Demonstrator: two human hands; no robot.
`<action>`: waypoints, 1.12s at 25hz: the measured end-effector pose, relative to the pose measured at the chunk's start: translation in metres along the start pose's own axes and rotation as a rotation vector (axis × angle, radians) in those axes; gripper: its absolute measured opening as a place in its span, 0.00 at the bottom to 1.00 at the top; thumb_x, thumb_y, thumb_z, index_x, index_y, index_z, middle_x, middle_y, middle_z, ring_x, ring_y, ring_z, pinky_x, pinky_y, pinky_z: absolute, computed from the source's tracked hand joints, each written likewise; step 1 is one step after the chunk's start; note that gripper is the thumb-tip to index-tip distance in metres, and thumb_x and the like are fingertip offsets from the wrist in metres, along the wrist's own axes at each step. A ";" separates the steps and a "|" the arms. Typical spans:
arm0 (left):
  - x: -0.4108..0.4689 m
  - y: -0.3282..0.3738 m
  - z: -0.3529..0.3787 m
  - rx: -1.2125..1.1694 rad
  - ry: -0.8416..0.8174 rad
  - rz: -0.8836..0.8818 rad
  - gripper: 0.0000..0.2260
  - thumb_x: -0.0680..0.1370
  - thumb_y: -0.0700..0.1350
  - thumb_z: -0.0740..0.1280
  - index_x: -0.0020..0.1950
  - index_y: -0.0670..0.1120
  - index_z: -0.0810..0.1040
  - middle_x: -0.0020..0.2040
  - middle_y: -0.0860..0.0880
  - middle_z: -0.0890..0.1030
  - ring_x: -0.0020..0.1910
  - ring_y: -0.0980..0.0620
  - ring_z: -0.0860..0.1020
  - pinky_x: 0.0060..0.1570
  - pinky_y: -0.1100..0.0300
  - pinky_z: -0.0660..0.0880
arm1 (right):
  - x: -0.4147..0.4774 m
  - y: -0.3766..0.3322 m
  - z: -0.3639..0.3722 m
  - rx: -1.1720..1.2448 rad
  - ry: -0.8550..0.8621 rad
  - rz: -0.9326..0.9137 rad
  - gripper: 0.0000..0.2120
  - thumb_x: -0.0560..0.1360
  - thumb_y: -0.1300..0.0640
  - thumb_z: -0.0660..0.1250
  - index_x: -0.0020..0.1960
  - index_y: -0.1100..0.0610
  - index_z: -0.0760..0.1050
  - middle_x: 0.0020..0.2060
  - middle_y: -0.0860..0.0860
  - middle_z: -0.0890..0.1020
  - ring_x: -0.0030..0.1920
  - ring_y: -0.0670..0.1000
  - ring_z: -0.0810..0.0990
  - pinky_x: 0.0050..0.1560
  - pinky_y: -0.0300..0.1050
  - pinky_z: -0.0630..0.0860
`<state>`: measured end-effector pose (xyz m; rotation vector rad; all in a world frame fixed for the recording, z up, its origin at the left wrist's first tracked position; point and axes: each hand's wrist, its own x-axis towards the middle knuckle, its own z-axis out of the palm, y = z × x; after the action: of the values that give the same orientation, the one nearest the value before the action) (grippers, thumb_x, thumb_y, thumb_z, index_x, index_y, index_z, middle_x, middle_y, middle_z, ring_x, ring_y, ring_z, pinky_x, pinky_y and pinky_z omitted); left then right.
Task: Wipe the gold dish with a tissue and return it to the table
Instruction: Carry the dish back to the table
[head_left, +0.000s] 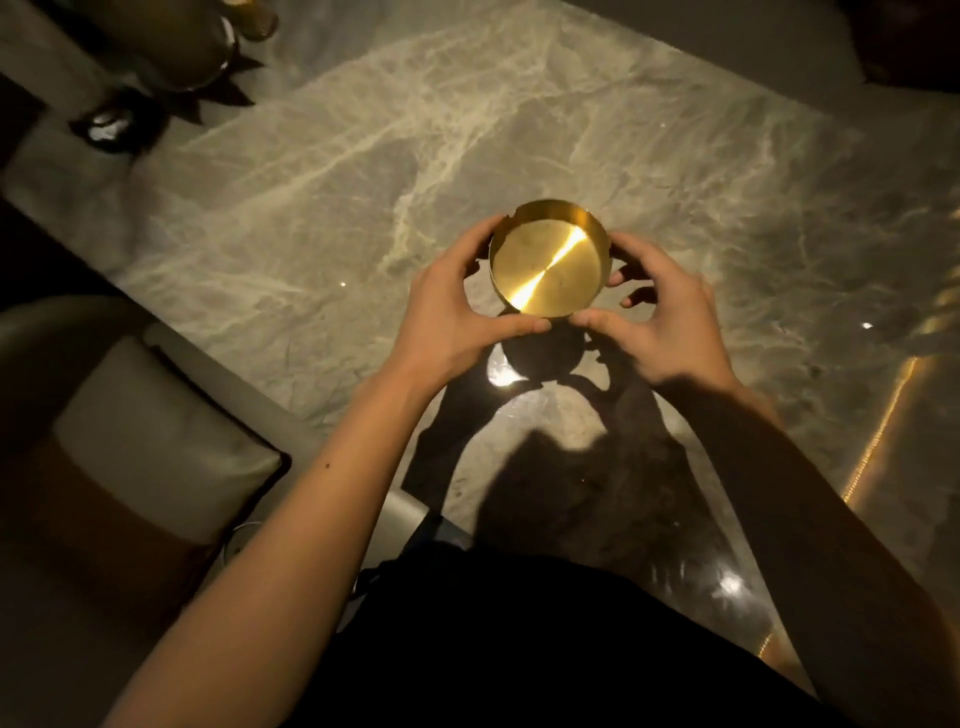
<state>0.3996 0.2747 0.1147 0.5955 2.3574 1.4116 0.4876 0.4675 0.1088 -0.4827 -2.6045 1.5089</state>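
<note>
The gold dish (545, 262) is round with low walls and notches in its rim, and a bright streak of light crosses its floor. It is held a little above the marble table (322, 171), tilted slightly toward me, and its shadow falls below it. My left hand (452, 312) cups its left side with the thumb under the near rim. My right hand (660, 317) wraps its right side, thumb touching the near rim. No tissue is in view.
A dark decorative vessel (171, 57) with pointed leaves stands at the table's far left corner. A cushioned seat (135, 447) sits left of the table. A strip of warm lights (878, 431) is reflected at the right. My dark clothing fills the bottom.
</note>
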 end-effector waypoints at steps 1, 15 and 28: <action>-0.002 -0.007 -0.011 0.009 0.018 -0.017 0.44 0.61 0.50 0.83 0.74 0.47 0.69 0.66 0.54 0.77 0.65 0.55 0.75 0.68 0.56 0.72 | 0.005 -0.005 0.010 0.004 -0.023 -0.005 0.34 0.67 0.52 0.78 0.69 0.48 0.70 0.58 0.44 0.79 0.53 0.46 0.78 0.55 0.45 0.78; 0.032 -0.161 -0.227 0.011 0.200 -0.147 0.43 0.61 0.52 0.82 0.72 0.50 0.68 0.68 0.54 0.75 0.68 0.55 0.73 0.71 0.55 0.71 | 0.138 -0.113 0.240 -0.102 -0.265 -0.167 0.35 0.69 0.48 0.76 0.72 0.52 0.67 0.64 0.48 0.77 0.53 0.46 0.77 0.58 0.49 0.76; 0.066 -0.324 -0.411 -0.116 0.386 -0.352 0.43 0.61 0.43 0.83 0.72 0.46 0.68 0.67 0.48 0.72 0.62 0.51 0.76 0.55 0.60 0.81 | 0.249 -0.221 0.486 0.221 -0.457 0.209 0.25 0.74 0.70 0.66 0.69 0.57 0.69 0.60 0.52 0.77 0.57 0.54 0.80 0.58 0.51 0.80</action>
<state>0.0867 -0.1371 0.0104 -0.1367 2.4758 1.5857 0.0883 0.0415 0.0328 -0.4407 -2.7169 2.1730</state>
